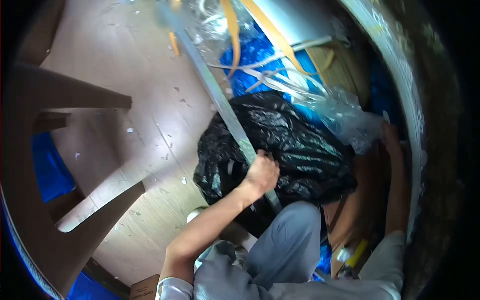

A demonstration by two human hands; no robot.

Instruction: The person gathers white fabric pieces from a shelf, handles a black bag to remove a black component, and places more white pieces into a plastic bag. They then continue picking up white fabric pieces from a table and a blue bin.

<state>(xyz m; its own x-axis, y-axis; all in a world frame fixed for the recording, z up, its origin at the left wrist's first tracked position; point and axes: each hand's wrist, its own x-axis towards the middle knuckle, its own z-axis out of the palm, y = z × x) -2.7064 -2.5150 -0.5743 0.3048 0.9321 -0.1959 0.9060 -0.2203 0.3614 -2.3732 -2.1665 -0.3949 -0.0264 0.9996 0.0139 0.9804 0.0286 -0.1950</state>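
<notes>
My left hand (262, 174) is wrapped round a long flat metal bar (207, 80), which slants from the top of the view down toward my knee. Under the bar lies a bulging black plastic bag (300, 150), crumpled and shiny. At the right, my right hand (391, 136) is closed at the edge of a clear plastic bag (350, 120), its fingers partly in shadow. The clear plastic stretches toward that hand, above the right side of the black bag.
White straps (285, 85) and yellow-orange strips (272, 35) lie over blue plastic (250, 55) at the back. A brown plastic chair (75, 90) stands at the left on a wood-look floor (150, 130) with scattered scraps. A small cardboard box (145, 288) sits at the bottom.
</notes>
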